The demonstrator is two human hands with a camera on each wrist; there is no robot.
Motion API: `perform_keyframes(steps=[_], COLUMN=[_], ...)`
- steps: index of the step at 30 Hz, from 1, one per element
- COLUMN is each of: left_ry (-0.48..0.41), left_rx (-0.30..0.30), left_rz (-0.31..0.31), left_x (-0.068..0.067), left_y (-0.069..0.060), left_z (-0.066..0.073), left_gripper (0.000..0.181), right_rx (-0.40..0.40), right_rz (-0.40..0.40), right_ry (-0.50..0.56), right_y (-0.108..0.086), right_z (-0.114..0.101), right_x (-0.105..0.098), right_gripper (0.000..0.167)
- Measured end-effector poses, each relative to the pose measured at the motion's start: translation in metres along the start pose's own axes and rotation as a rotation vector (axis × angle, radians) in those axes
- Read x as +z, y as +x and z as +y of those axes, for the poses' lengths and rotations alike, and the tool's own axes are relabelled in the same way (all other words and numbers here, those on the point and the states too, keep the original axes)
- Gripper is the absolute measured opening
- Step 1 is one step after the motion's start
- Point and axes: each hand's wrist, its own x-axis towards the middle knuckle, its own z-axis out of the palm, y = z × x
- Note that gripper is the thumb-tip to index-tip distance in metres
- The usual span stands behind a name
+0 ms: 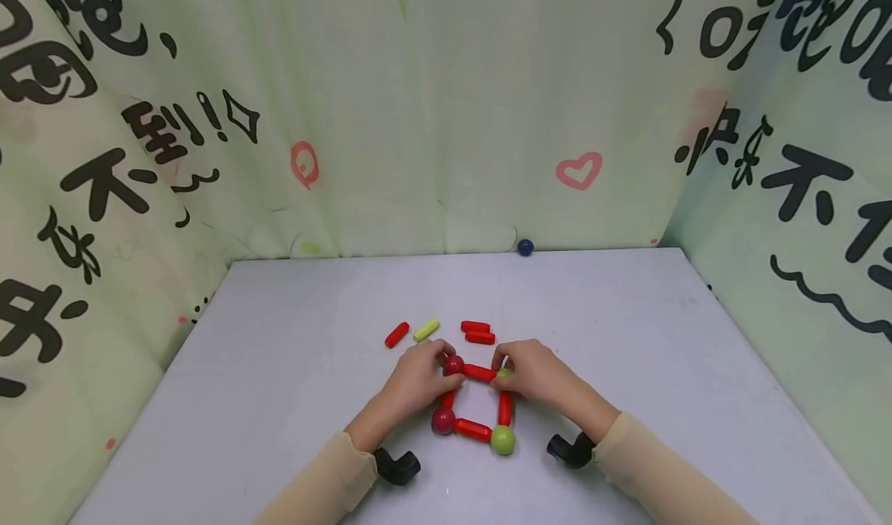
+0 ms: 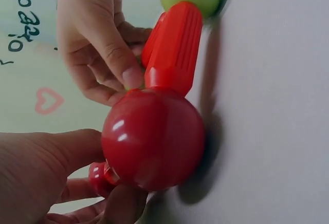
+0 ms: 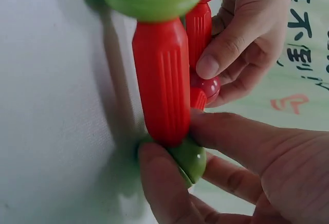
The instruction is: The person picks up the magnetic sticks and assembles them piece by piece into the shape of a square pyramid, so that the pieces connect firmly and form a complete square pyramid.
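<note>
A four-sided frame of red toy rods joined by balls is on the white table. Its left corners are dark red balls, one far (image 1: pixel 454 365) and one near (image 2: pixel 154 139); its right corners are green balls, one far (image 3: pixel 191 161) and one near (image 1: pixel 502 440). My left hand (image 1: pixel 418 374) pinches the far red ball between thumb and fingers. At the opposite far corner, my right hand (image 1: pixel 533 366) pinches the far green ball, where the far red rod (image 1: pixel 478 372) and the right red rod (image 3: pixel 162 80) meet. The near red rod (image 1: pixel 472 430) links the two near balls.
Beyond the frame lie a loose red rod (image 1: pixel 397 334), a yellow-green rod (image 1: pixel 427 330) and two red rods (image 1: pixel 480 337) side by side. A dark blue ball (image 1: pixel 526 247) rests at the table's back edge. Printed curtains (image 1: pixel 488 107) surround the white table (image 1: pixel 293 339).
</note>
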Motion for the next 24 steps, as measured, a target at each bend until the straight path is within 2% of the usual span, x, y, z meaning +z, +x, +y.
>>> perform_keyframes(steps=[4, 7, 9, 12, 15, 18, 21, 24], left_ry=[-0.015, -0.008, -0.012, -0.032, -0.061, -0.073, -0.08, -0.082], left_rx=[0.004, -0.003, 0.003, 0.033, 0.077, 0.126, 0.173, 0.198], left_rz=[0.024, 0.029, 0.009, -0.047, -0.123, -0.199, -0.267, -0.291], left_x=[0.001, -0.001, -0.004, -0.009, -0.014, -0.017, -0.018, -0.017], left_y=[0.001, -0.001, -0.004, -0.008, -0.012, -0.016, -0.018, -0.017], left_z=[-0.004, -0.005, -0.008, -0.016, -0.025, -0.032, -0.037, -0.04], left_gripper=[0.044, 0.053, 0.062, 0.072, 0.08, 0.084, 0.075, 0.059], right_rx=[-0.028, -0.034, -0.034, -0.081, -0.154, -0.183, -0.179, -0.197], right_rz=[0.042, 0.063, 0.07, 0.065, 0.016, -0.089, -0.202, -0.235], right_ry=[0.005, 0.0, -0.003, 0.009, 0.021, 0.01, -0.026, -0.068], right_y=[0.01, 0.014, 0.013, 0.007, -0.001, -0.009, -0.015, -0.017], right_z=[0.004, 0.006, 0.008, 0.013, 0.019, 0.023, 0.026, 0.027], right_x=[0.002, 0.002, 0.001, -0.003, -0.009, -0.014, -0.013, -0.008], right_gripper=[0.014, 0.019, 0.027, 0.04, 0.053, 0.072, 0.088, 0.084])
